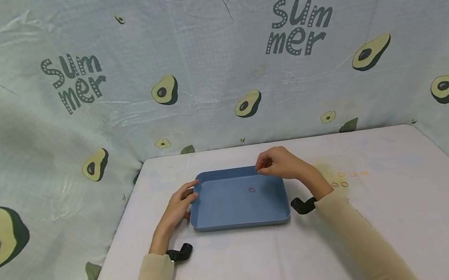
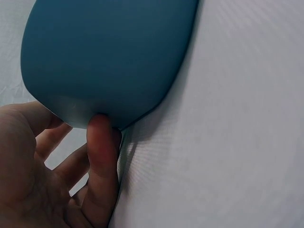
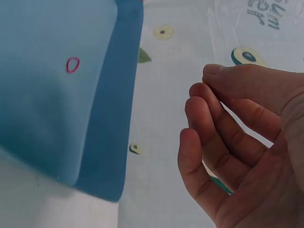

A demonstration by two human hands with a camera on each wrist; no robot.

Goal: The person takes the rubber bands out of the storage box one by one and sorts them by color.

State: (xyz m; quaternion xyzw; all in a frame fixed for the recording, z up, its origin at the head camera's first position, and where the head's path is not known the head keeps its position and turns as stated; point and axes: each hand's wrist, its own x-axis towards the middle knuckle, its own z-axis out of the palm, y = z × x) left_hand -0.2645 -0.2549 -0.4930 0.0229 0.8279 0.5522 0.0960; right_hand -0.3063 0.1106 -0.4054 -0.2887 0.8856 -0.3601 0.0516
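A shallow blue tray lies on the table, and inside it is a thin red ring, also visible in the right wrist view. My left hand grips the tray's left side. The left wrist view shows that thumb pressed to the tray's wall, with the other fingers partly hidden behind it. Over the tray's back right corner is my right hand, fingers curled. In the right wrist view its thumb tip meets the index finger, and no object shows between them.
Several thin rings, red, orange and yellow, lie on the table right of the tray, partly behind the right forearm. A pale cloth covers the table. Behind it hangs a curtain printed with avocados. Each wrist wears a black camera mount.
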